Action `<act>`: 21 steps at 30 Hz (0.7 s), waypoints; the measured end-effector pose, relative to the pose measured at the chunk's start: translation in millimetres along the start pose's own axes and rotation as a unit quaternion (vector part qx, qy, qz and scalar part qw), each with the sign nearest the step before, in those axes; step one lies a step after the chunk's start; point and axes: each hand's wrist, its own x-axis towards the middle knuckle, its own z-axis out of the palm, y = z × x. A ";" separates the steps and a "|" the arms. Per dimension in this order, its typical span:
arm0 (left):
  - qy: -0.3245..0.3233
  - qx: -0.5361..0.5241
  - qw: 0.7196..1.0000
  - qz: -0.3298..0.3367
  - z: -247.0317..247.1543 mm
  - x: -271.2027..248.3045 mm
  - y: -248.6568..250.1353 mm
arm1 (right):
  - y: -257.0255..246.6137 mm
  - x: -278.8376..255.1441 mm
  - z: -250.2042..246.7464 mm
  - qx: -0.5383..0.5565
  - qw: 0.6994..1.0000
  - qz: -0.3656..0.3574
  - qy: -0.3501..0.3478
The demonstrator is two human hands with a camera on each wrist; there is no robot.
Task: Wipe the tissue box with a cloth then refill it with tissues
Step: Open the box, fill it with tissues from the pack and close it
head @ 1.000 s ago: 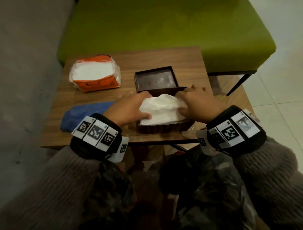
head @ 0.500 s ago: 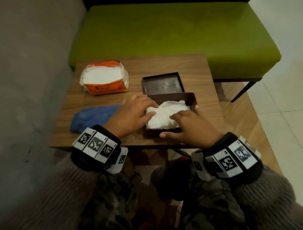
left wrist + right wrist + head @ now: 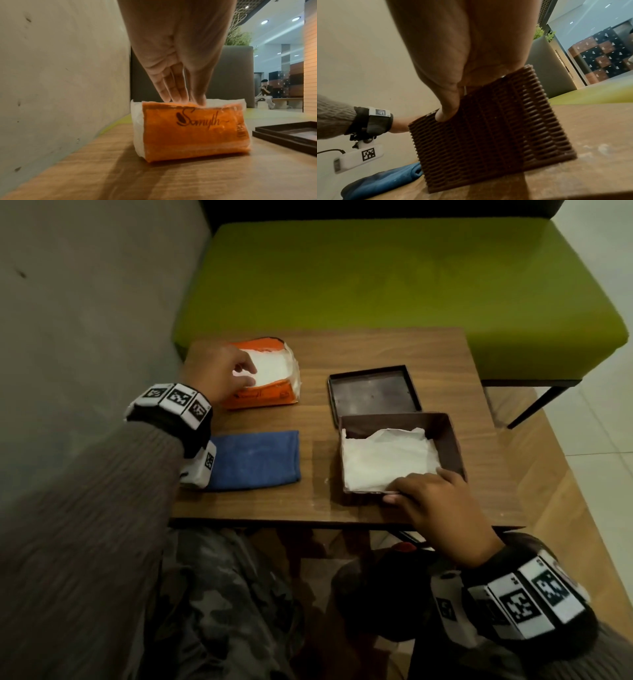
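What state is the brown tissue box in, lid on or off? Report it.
Off. The tissue box stands open with tissues inside; its lid lies behind it.

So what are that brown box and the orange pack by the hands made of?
The brown box looks like moulded plastic imitating wicker: its wall shows regular ribbed rows with a dull sheen, though real weave can't be ruled out. The orange pack seems to be thin plastic film, glossy and wrinkled, printed with a logo, with white tissues showing through the open top.
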 end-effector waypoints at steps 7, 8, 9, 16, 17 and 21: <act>-0.096 0.065 0.993 0.013 12.6 7.6 -4.7 | 2.8 -3.9 7.2 0.001 0.998 -0.016 0.067; -0.087 0.069 0.994 0.009 14.3 8.3 -6.0 | 3.3 -3.5 8.2 0.000 0.998 -0.018 0.068; -0.077 0.073 0.994 0.007 15.2 9.2 -6.2 | 3.8 -3.5 8.6 0.000 0.997 -0.019 0.069; -0.042 0.145 0.989 0.011 21.8 10.7 -1.0 | 5.8 -5.0 12.1 -0.005 0.997 -0.021 0.072; -0.033 0.160 0.987 0.012 22.6 10.3 -0.6 | 5.5 -5.3 12.6 -0.007 0.997 -0.021 0.073; -0.007 0.177 0.984 0.019 24.4 10.3 1.4 | 6.2 -6.2 13.8 -0.001 0.997 -0.022 0.076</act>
